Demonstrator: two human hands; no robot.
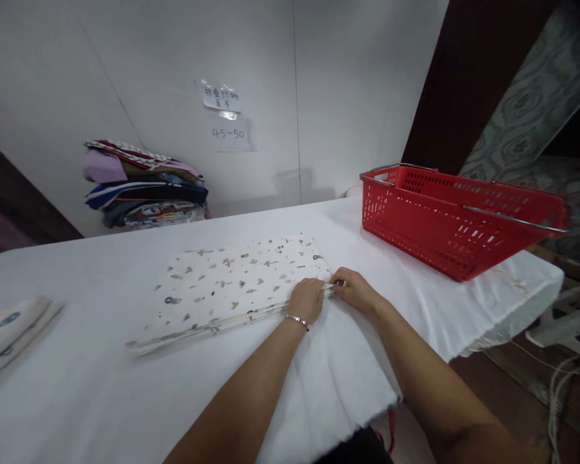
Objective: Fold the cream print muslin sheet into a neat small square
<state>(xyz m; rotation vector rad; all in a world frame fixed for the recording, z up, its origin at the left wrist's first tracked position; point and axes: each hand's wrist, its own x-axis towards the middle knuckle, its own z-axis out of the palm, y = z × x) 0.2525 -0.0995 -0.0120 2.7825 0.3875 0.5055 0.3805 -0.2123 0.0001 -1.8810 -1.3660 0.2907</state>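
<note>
A white cloth (241, 280) with small printed leaves and shapes lies folded into a flat, layered rectangle on the table. My left hand (307, 299), with a bracelet at the wrist, is closed over its near edge close to the right corner. Right beside it, my right hand (352, 288) pinches the corner of the same cloth between thumb and fingers. The layers under my left fingers are partly hidden.
A red plastic basket (415, 222) with metal handles stands at the table's right end. Several folded fabrics (145, 187) are stacked at the back left. Another folded printed cloth (14, 332) lies at the left edge. The white-covered table (96, 393) ends close in front of me.
</note>
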